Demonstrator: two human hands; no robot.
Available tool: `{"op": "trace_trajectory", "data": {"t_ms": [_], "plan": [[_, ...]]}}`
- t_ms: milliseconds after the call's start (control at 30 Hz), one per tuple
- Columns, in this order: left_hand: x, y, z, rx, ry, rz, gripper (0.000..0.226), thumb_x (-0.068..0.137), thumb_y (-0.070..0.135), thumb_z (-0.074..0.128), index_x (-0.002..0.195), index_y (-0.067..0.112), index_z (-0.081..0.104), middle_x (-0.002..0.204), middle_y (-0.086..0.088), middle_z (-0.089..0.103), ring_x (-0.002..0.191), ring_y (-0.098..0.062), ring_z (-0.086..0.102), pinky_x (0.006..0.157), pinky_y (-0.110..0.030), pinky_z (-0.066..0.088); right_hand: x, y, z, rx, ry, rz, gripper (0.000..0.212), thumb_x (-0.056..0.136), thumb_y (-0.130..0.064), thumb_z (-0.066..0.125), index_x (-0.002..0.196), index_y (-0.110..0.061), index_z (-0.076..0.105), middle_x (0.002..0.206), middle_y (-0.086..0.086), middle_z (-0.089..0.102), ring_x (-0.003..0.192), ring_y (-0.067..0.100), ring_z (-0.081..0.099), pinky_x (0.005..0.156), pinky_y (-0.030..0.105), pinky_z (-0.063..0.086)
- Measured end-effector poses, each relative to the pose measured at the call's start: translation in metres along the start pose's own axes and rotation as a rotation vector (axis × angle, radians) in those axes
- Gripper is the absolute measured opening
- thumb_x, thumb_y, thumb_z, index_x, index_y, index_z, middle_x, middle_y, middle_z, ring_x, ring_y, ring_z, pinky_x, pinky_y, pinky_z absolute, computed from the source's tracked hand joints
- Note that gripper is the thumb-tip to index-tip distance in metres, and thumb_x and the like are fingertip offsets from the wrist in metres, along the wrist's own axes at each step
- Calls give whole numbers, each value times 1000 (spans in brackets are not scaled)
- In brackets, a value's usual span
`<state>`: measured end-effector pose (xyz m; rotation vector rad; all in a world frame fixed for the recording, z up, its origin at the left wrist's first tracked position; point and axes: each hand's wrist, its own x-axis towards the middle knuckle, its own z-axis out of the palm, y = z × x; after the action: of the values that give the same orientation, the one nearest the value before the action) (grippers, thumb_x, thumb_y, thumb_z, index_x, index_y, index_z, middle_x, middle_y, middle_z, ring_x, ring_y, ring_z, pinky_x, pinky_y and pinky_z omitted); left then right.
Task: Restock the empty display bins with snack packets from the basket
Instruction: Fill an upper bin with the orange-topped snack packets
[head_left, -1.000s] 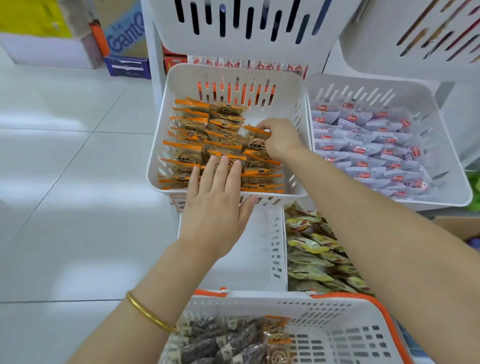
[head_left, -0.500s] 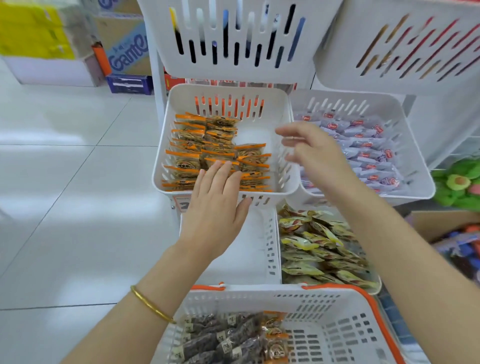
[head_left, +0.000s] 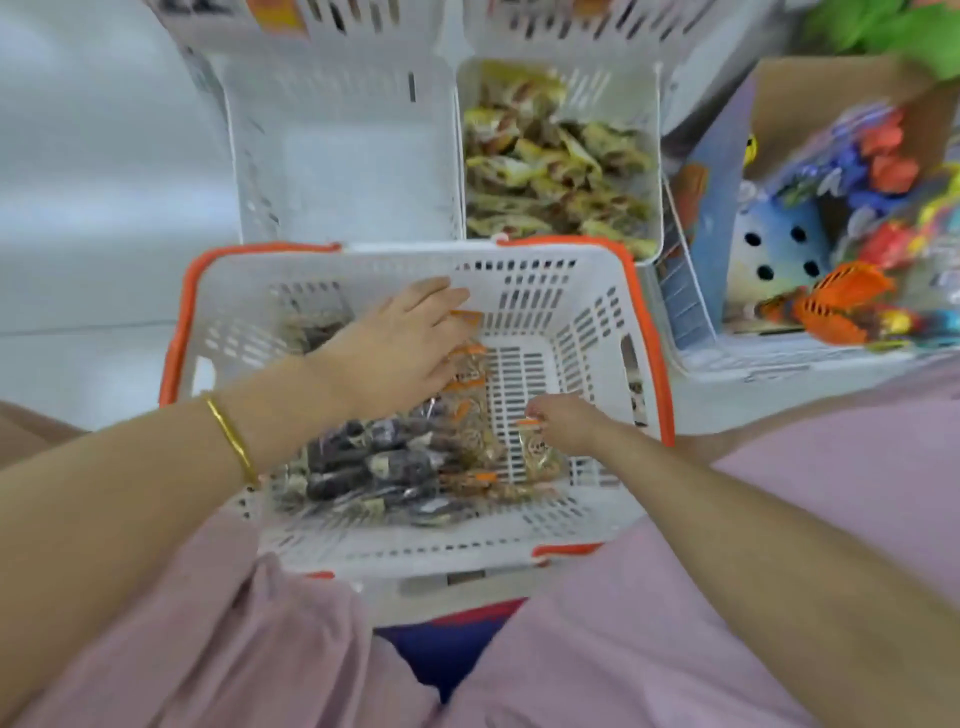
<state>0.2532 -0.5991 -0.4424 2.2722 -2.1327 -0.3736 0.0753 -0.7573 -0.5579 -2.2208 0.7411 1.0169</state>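
The white basket with an orange rim (head_left: 415, 254) sits between my knees. Dark purple snack packets (head_left: 374, 462) fill its left side, and clear orange-edged packets (head_left: 470, 384) lie in the middle. My left hand (head_left: 395, 348) reaches into the basket and rests on the orange-edged packets with fingers spread. My right hand (head_left: 563, 423) is lower in the basket, its fingertips pinching an orange-edged packet (head_left: 537, 447) on the basket floor. Just behind the basket stands an empty white display bin (head_left: 343, 156).
Right of the empty bin, another white bin (head_left: 658, 156) holds yellow-green packets (head_left: 550, 176). A cardboard box of colourful toys (head_left: 831, 234) stands at the right. White tiled floor (head_left: 104, 208) lies to the left. The image is motion-blurred.
My view dropped from the upper bins to the basket. Both hands left the bin of orange packets and went down into the basket; the right hand now pinches a packet.
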Motion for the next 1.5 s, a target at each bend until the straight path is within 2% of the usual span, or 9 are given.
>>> {"op": "trace_trajectory", "data": {"t_ms": [300, 400, 500, 633, 767, 1100, 1267, 1367, 1500], "plan": [[-3, -5, 18, -4, 112, -50, 37, 82, 21, 54, 114, 6, 61, 129, -19, 53, 126, -39, 43, 104, -48, 36, 49, 16, 48, -479, 100, -21, 53, 91, 3, 40, 142, -6, 29, 128, 17, 51, 128, 33, 38, 96, 43, 42], [1, -3, 21, 1, 57, -53, 35, 81, 16, 67, 114, 5, 61, 131, -20, 51, 127, -39, 42, 102, -51, 38, 49, 18, 50, -354, 78, 29, 16, 88, 5, 45, 88, -10, 52, 82, 8, 49, 71, 21, 49, 64, 32, 42], [6, 1, 18, -18, 37, -56, 37, 83, 16, 66, 118, 6, 59, 135, -19, 48, 130, -38, 39, 103, -51, 38, 49, 9, 46, -128, 222, 9, 37, 93, -6, 49, 61, -18, 34, 74, 3, 37, 51, 18, 35, 47, 27, 30], [9, 6, 11, -50, 47, -54, 37, 86, 18, 62, 120, 7, 57, 137, -19, 46, 132, -38, 37, 98, -56, 43, 32, -19, 63, 316, 173, -112, 13, 95, -24, 52, 84, -17, 51, 74, -3, 48, 63, 12, 44, 60, 31, 41], [3, 6, 6, -44, 82, -54, 35, 87, 19, 60, 121, 8, 57, 139, -18, 45, 134, -36, 34, 104, -51, 39, 25, -32, 77, 183, -48, -130, 72, 84, -38, 68, 139, -8, 33, 140, 6, 42, 118, 24, 50, 94, 36, 45], [-18, 7, -17, -224, -60, -256, 43, 96, 26, 46, 138, 16, 41, 149, -6, 30, 137, -22, 23, 110, -28, 18, -15, -51, -26, 149, 264, -142, 20, 83, -8, 65, 73, -7, 48, 76, 6, 52, 82, 28, 60, 65, 37, 49], [-7, 9, -39, -818, -81, -471, 65, 86, 32, 64, 140, 16, 30, 136, -6, 47, 116, -20, 52, 99, -29, 43, -92, -75, -117, 650, 274, -302, 14, 81, -6, 71, 86, -13, 60, 88, 4, 63, 72, 15, 64, 63, 28, 59], [-1, 6, -57, -830, 118, -473, 38, 83, 25, 69, 114, 16, 48, 90, 6, 56, 76, -5, 51, 64, -9, 41, -118, -87, -140, 770, 298, -375, 25, 82, -5, 71, 104, -5, 61, 102, 10, 64, 81, 18, 66, 64, 28, 59], [-3, -13, -83, -1014, 322, -561, 28, 84, 17, 69, 107, 10, 55, 93, -9, 63, 86, -25, 62, 82, -43, 53, -133, -85, -154, 831, 428, -369, 25, 84, -3, 67, 107, 0, 59, 99, 15, 57, 80, 20, 64, 65, 33, 60]]}}
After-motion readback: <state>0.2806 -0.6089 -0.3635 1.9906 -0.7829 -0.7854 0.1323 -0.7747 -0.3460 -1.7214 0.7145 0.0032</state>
